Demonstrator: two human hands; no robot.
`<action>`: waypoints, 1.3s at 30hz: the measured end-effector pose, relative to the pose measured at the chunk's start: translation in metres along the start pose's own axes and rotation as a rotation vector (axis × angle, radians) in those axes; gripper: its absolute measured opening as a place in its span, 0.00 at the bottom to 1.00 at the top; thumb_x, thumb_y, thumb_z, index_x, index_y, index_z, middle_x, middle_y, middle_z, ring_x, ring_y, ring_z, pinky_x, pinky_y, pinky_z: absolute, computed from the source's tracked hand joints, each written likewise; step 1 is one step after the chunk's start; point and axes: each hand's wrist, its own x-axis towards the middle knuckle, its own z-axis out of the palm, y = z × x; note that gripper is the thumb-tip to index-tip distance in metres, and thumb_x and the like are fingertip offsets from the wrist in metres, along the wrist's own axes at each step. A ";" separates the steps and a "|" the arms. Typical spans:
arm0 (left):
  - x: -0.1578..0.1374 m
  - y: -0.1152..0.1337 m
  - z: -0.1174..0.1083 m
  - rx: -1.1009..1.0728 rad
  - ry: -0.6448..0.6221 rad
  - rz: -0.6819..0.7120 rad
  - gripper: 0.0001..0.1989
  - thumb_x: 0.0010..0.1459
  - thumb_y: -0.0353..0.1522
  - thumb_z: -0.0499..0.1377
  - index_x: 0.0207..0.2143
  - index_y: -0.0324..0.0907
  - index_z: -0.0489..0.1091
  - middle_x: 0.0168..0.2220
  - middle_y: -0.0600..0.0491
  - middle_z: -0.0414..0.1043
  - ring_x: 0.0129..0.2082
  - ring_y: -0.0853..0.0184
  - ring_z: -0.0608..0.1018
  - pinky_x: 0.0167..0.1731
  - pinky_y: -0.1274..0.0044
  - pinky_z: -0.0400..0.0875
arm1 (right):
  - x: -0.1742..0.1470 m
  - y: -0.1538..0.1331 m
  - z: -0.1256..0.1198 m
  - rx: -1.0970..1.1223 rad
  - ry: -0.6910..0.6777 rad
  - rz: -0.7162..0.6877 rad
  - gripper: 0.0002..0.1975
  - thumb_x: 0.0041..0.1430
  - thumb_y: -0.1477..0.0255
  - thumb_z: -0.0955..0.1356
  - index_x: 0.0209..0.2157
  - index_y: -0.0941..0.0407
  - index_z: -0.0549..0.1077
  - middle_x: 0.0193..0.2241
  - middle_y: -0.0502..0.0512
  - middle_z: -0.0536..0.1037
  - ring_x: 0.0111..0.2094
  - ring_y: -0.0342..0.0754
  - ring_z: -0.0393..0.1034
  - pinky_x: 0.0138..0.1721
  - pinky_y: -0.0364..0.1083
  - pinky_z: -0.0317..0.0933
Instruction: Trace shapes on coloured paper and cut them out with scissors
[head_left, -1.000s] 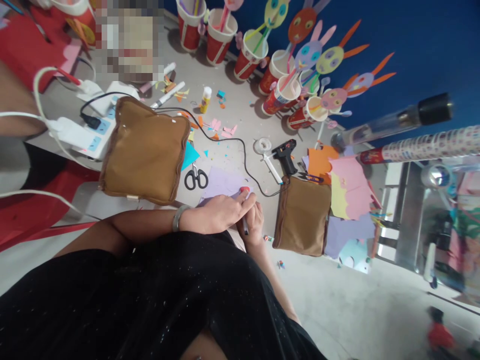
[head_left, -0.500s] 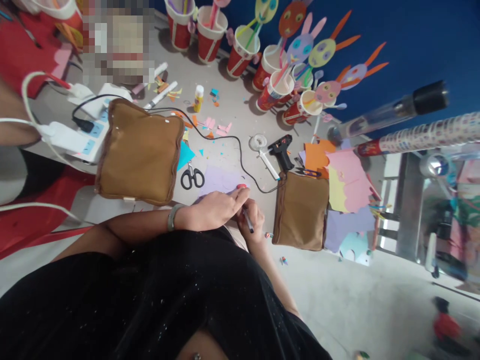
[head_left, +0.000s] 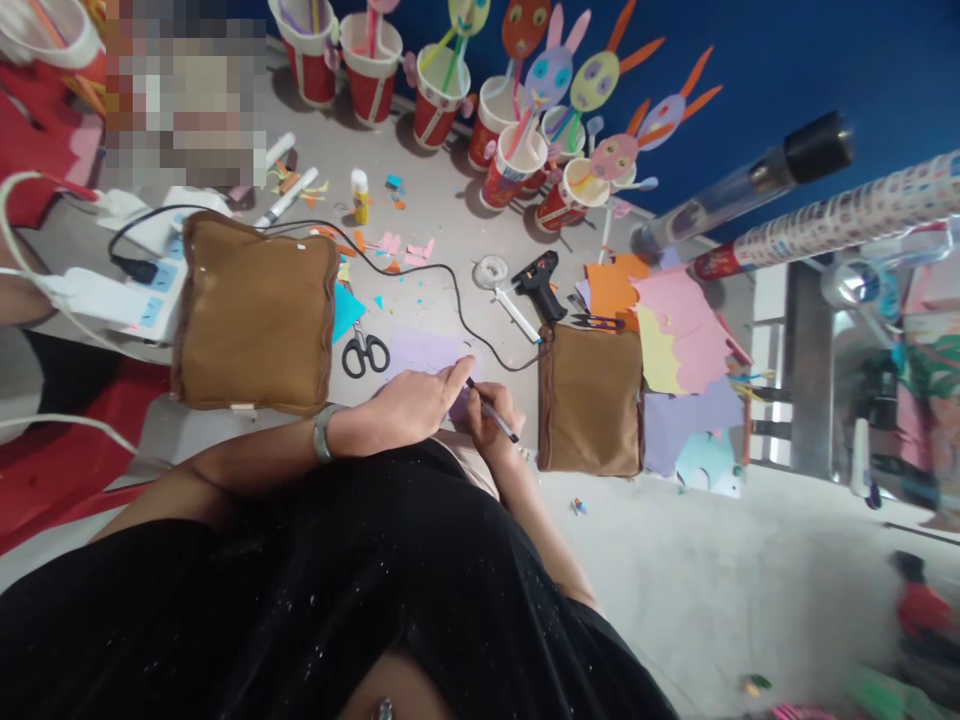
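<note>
Pen (head_left: 493,411) was gripped by right hand (head_left: 489,430); left hand (head_left: 397,408) laid over lilac paper (head_left: 420,348), grip unclear. Paper looked flimsy, best held by edges.

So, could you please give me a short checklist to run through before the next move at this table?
1. Slim dark-ended pen gripped in the right hand: ok.
2. Left hand laid over the pale purple paper sheet: ok.
3. Pen tip touching the sheet: cannot tell; the contact is too small to make out.
4. Black-handled scissors apart from both hands: ok, lying left of them.
5. Grey tabletop swept of small coloured paper scraps: not ok, several lie beyond the sheet.
6. White cap on the yellow glue stick: ok.
</note>
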 end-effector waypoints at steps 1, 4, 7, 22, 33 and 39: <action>0.000 0.000 0.000 -0.001 -0.007 -0.010 0.35 0.64 0.22 0.48 0.72 0.37 0.42 0.42 0.42 0.81 0.39 0.57 0.84 0.32 0.72 0.67 | 0.000 0.000 0.000 0.002 -0.001 0.015 0.06 0.70 0.67 0.65 0.42 0.52 0.73 0.33 0.55 0.82 0.31 0.47 0.78 0.32 0.44 0.72; -0.001 0.001 -0.001 -0.007 -0.010 -0.023 0.35 0.65 0.22 0.48 0.72 0.37 0.41 0.44 0.42 0.81 0.41 0.59 0.84 0.34 0.73 0.68 | 0.000 0.001 -0.001 -0.029 0.015 0.027 0.09 0.70 0.64 0.65 0.41 0.52 0.74 0.32 0.55 0.81 0.31 0.47 0.78 0.31 0.44 0.72; -0.002 0.001 0.000 -0.005 0.019 -0.004 0.34 0.66 0.23 0.47 0.72 0.36 0.41 0.45 0.42 0.81 0.41 0.58 0.84 0.34 0.72 0.68 | 0.002 0.000 -0.001 -0.048 0.035 0.022 0.10 0.70 0.63 0.64 0.40 0.52 0.74 0.30 0.54 0.81 0.29 0.47 0.78 0.30 0.44 0.71; -0.002 -0.006 0.010 -0.013 0.112 0.059 0.32 0.67 0.25 0.46 0.71 0.35 0.44 0.42 0.42 0.81 0.39 0.57 0.84 0.30 0.72 0.65 | 0.005 -0.004 -0.002 0.023 0.089 0.126 0.11 0.70 0.62 0.64 0.39 0.53 0.73 0.29 0.54 0.83 0.29 0.49 0.79 0.28 0.45 0.69; -0.002 -0.008 0.015 -0.033 0.136 0.074 0.32 0.67 0.25 0.47 0.72 0.34 0.43 0.45 0.40 0.80 0.40 0.58 0.84 0.33 0.72 0.67 | 0.003 0.000 0.000 0.095 0.079 0.229 0.12 0.70 0.62 0.65 0.39 0.55 0.73 0.29 0.52 0.81 0.23 0.44 0.74 0.28 0.45 0.69; -0.001 -0.011 0.018 -0.038 0.138 0.077 0.34 0.66 0.25 0.47 0.73 0.34 0.42 0.45 0.39 0.80 0.39 0.56 0.83 0.33 0.71 0.68 | 0.008 0.002 0.003 0.212 0.105 0.265 0.11 0.70 0.63 0.64 0.40 0.55 0.72 0.26 0.50 0.80 0.24 0.44 0.74 0.27 0.44 0.68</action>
